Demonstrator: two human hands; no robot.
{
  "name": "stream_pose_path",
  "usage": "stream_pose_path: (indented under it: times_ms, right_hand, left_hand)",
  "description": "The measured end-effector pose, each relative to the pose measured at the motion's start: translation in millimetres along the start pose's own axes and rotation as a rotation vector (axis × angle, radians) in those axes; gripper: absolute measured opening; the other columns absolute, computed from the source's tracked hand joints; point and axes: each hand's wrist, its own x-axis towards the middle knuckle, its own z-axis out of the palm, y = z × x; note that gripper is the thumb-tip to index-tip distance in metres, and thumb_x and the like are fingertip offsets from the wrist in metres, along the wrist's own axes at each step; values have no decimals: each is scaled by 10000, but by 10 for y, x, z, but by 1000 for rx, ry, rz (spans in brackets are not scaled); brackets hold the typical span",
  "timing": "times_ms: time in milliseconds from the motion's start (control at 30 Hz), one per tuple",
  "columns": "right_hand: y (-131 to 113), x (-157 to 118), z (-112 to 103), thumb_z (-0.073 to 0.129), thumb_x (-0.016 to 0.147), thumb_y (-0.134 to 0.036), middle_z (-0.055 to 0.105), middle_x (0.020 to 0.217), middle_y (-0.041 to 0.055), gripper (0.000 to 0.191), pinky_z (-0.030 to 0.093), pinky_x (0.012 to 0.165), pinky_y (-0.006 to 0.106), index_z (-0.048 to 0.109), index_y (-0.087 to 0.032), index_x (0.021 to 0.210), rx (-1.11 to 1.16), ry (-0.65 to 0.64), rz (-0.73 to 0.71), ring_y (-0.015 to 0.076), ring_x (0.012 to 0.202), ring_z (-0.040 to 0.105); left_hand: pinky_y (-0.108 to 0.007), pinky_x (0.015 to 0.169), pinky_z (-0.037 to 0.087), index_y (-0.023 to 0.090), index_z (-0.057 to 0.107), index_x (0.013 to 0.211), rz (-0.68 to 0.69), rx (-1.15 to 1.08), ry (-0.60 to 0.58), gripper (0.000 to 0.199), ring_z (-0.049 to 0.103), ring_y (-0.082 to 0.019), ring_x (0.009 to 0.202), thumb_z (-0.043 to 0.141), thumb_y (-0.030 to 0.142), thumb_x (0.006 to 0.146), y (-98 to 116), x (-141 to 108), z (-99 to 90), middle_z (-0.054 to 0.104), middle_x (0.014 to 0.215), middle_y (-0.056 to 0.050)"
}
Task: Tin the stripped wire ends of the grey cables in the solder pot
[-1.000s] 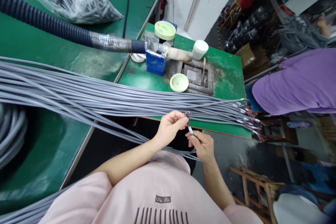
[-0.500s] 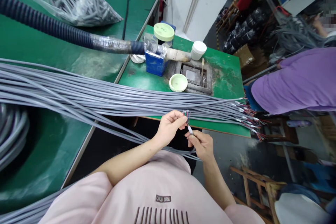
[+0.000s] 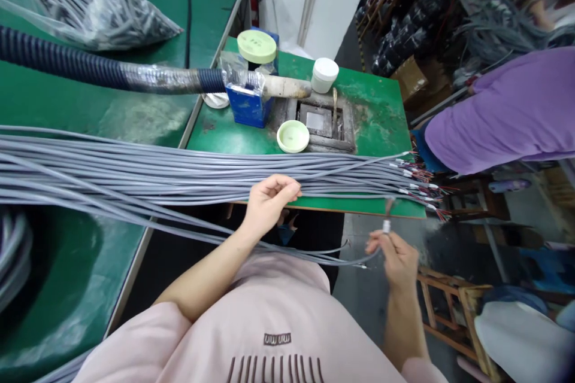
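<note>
My right hand [image 3: 396,256] pinches a grey cable [image 3: 371,258] near its end, below a white label. The stripped wires [image 3: 389,208] above the label are blurred by motion. My left hand [image 3: 273,198] is closed, thumb against the fingers, at the near edge of a long bundle of grey cables [image 3: 202,176]; whether anything small is between its fingertips is hidden. The bundle's wire ends [image 3: 433,191] fan out past the right end of the green bench.
A soldering pot [image 3: 317,119] is set in the green bench [image 3: 381,114], beside a pale green dish [image 3: 293,136], a white-lidded jar [image 3: 324,75] and a ribbed hose [image 3: 90,72]. At the right is a person in purple [image 3: 507,114]. A wooden chair [image 3: 453,311] stands lower right.
My right hand has moved right with the cable, away from my left hand. My left hand has let go of the coloured wires and shifted slightly left. The camera view has also shifted.
</note>
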Motion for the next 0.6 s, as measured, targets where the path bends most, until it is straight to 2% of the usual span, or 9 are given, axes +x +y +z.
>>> stream_pose_path:
  times_ms: [33, 67, 133, 200, 300, 400, 500, 600]
  right_hand:
    - [165, -36, -175, 491, 857, -458, 668, 580, 30, 331, 490, 631, 306, 678, -193, 787, -131, 41, 111, 194, 598, 641]
    - [329, -79, -330, 485, 839, -477, 652, 528, 38, 359, 477, 592, 316, 673, -199, 710, -296, 19, 242, 212, 564, 637]
    - [604, -184, -530, 535, 776, -478, 622, 465, 47, 383, 442, 533, 321, 581, -223, 495, -584, -178, 450, 232, 511, 621]
    - [752, -286, -541, 551, 758, -473, 621, 469, 45, 382, 443, 531, 317, 551, -232, 462, -623, -342, 491, 232, 510, 628]
    - [690, -358, -258, 511, 805, -510, 684, 599, 45, 352, 499, 592, 321, 652, -217, 670, -316, -477, 402, 220, 580, 664]
    - [412, -308, 149, 532, 819, -504, 700, 668, 51, 360, 529, 624, 319, 680, -176, 837, -42, -589, 319, 200, 614, 669]
    - [138, -198, 464, 555, 840, -454, 705, 701, 48, 333, 529, 620, 288, 679, -155, 921, 160, -734, 244, 161, 607, 659]
    - [-28, -69, 637, 551, 857, -476, 706, 701, 51, 368, 532, 595, 281, 669, -142, 955, 373, -779, 210, 142, 569, 650]
  left_hand:
    - [-257, 633, 470, 176, 673, 741, 78, 98, 3, 211, 588, -130, 635, 689, 384, 771, 25, 37, -45, 679, 700, -28]
    - [-273, 665, 468, 183, 684, 758, 161, 213, -18, 186, 592, -141, 671, 673, 366, 790, 39, 67, -72, 686, 733, -34]
    - [-310, 741, 453, 197, 699, 815, 328, 458, -139, 158, 597, -161, 743, 625, 335, 835, 19, 99, -60, 703, 803, -45]
    - [-342, 791, 422, 200, 696, 911, 464, 704, -312, 175, 595, -189, 833, 572, 318, 873, -61, 91, 36, 712, 896, -61]
    - [-373, 792, 366, 180, 644, 1073, 586, 1030, -476, 237, 550, -238, 978, 536, 291, 894, -223, 47, 239, 673, 1064, -92]
    - [-373, 763, 329, 166, 595, 1138, 594, 1236, -491, 275, 507, -252, 996, 556, 262, 883, -327, 33, 384, 623, 1075, -105]
    - [-366, 736, 324, 154, 613, 1026, 569, 1310, -502, 186, 501, -244, 932, 556, 261, 886, -349, 55, 440, 595, 949, -94]
    - [-363, 723, 342, 144, 599, 911, 570, 1294, -522, 135, 504, -238, 890, 501, 237, 910, -311, 57, 462, 584, 894, -90]
